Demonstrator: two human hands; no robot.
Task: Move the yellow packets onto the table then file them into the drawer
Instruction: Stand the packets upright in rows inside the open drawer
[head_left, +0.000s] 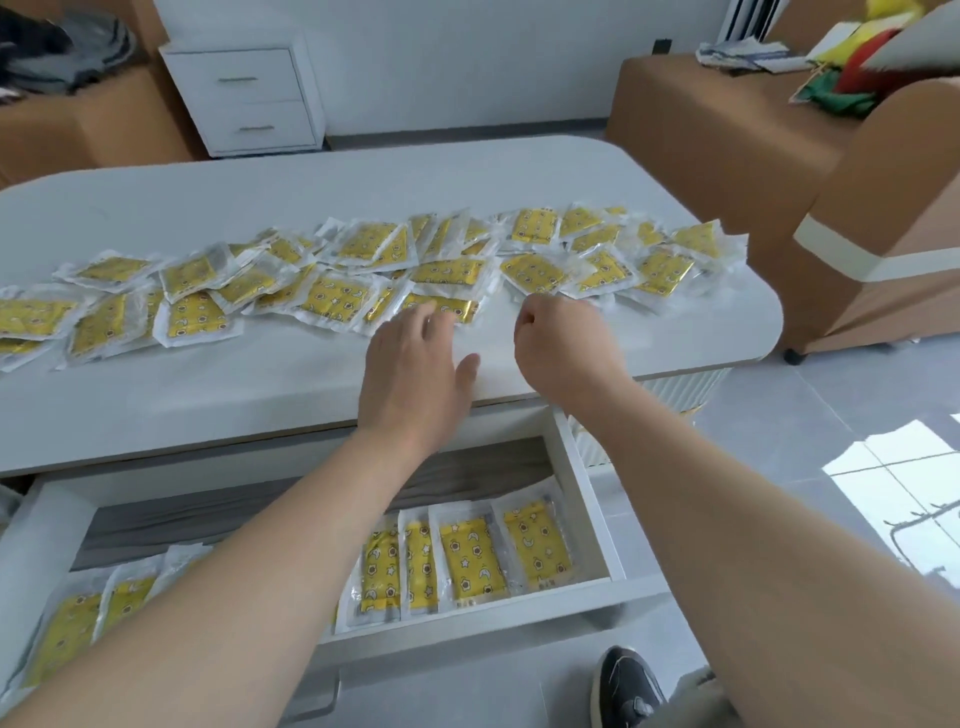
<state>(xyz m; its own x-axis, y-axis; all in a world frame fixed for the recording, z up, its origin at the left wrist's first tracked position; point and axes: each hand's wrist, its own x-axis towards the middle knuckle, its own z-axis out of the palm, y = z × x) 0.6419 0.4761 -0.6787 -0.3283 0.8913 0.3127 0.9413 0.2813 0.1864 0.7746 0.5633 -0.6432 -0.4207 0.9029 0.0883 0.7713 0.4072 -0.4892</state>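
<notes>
left grip (415, 369) spread apart over desk (208, 395) packets (332, 301) | right grip (563, 348) curled, hold unclear | tip: pinch one edge, file into drawer (576, 499) row

No legible text, label, brand, number or sign found.

Packets (451, 271) on the table (260, 197) carry a printed pattern only, small dark figures on yellow, with no lettering that can be made out. The packets in the drawer (577, 467) show the same pattern at closer range: stars, crescents and flower-like shapes. One drawer packet (472, 561) has a faint mark near its lower edge, too small to read.
</notes>
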